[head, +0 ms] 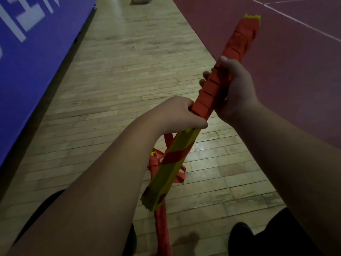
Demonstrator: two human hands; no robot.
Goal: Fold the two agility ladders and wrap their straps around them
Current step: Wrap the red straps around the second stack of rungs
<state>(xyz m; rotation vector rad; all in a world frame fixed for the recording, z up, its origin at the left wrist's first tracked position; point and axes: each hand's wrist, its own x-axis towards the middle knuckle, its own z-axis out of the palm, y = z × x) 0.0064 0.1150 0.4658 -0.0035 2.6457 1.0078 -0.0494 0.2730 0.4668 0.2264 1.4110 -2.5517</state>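
Note:
A folded agility ladder (166, 174), a stack of yellow rungs, slants from lower centre up to the right. Orange strap (238, 43) is wound tightly around its upper half, and only a few loose turns cross the lower yellow half. My left hand (177, 113) grips the bundle at its middle, where the tight winding ends. Higher up, my right hand (232, 84) is closed around the wrapped part. Loose strap (180, 174) hangs in loops below the bundle. A second ladder (161, 226), wrapped in orange, lies on the floor beneath.
Pale wooden floorboards (129, 71) run ahead. A blue padded wall with white lettering (27, 43) stands on the left. A dark red court surface with white lines (295, 71) lies on the right. My dark shoe (239, 235) shows at bottom right.

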